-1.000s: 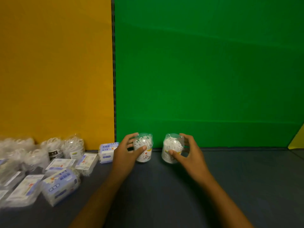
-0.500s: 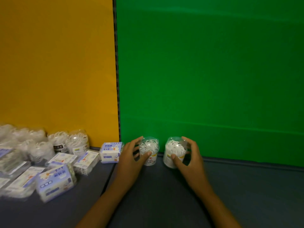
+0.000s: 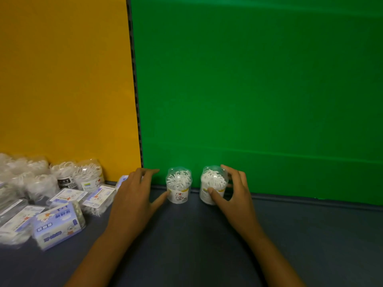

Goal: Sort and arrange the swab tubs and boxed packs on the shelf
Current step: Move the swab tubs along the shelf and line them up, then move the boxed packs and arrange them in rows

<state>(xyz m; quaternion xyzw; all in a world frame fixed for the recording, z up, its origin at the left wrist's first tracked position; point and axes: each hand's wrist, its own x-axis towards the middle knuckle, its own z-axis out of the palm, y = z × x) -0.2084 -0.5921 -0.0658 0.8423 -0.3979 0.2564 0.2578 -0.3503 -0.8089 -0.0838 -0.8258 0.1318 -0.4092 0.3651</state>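
Underneath, a dark grey shelf (image 3: 310, 235) meets a green back panel (image 3: 259, 90) and an orange panel (image 3: 62, 79). Just right of the left hand (image 3: 132, 199), whose fingers are spread loose with only the thumb tip touching, stands one swab tub (image 3: 178, 185). The right hand (image 3: 232, 195) curls around the second tub (image 3: 212, 184). Boxed packs (image 3: 60, 222) lie left of the left hand.

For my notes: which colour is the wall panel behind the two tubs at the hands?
Green, best seen in the head view.

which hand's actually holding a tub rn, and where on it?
Right hand grips the right tub round its side, thumb in front. Left hand is open, thumb touching the left tub.
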